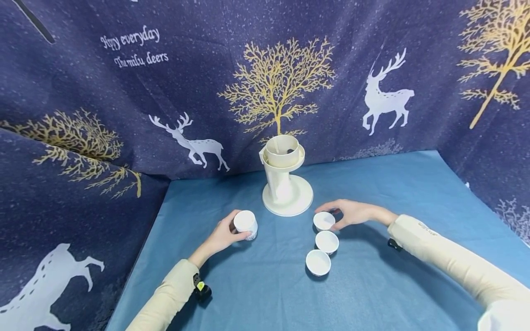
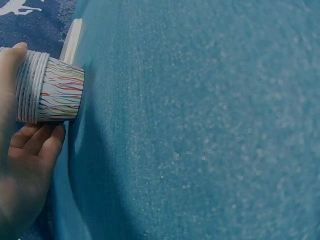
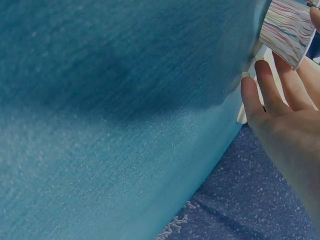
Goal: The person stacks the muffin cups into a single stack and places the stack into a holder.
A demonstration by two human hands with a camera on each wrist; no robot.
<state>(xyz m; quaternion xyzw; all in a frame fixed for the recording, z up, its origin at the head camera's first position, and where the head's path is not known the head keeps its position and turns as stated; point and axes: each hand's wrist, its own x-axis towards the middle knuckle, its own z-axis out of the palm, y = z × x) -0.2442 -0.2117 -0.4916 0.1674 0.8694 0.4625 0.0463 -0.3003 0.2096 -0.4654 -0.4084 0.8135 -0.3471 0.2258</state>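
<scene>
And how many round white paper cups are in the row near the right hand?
3: the far cup in the right hand; the middle cup beside it; the third cup nearest the wearer. Cups nested underneath could be hidden.

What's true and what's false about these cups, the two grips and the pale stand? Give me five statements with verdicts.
1. The left grip holds a stack of cups. True.
2. The pale stand is upright on a round base. True.
3. The right grip is on the pale stand. False: it is around the farthest loose cup.
4. The stack of cups is plain white outside. False: coloured wavy lines show there.
5. Neither grip touches the middle cup or the nearest cup. True.
</scene>
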